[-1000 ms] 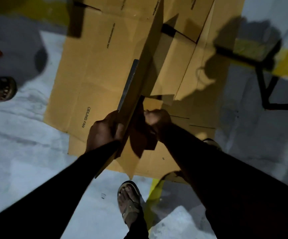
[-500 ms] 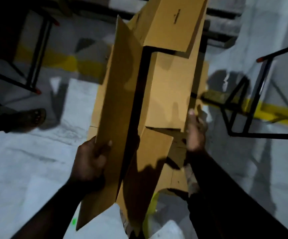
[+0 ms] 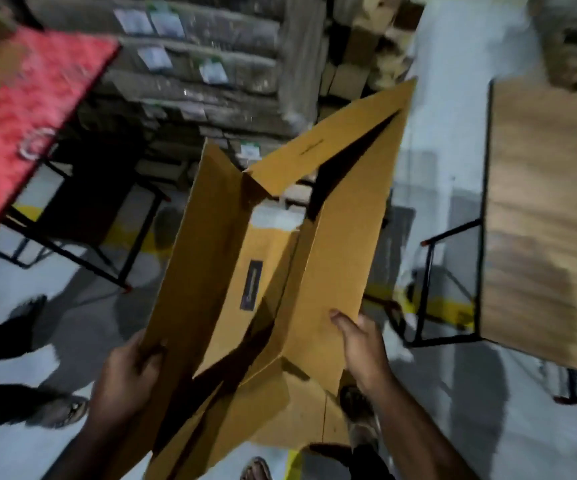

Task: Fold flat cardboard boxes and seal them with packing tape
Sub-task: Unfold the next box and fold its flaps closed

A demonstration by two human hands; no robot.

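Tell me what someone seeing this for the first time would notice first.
The big tan cardboard box fills the centre, half opened into a tube with its flaps splayed, held up off the floor. The left hand grips its left panel at the lower edge, and the right hand holds the right panel, thumb on the face. A bright red patterned tabletop stands out at upper left, and a wooden table sits at right.
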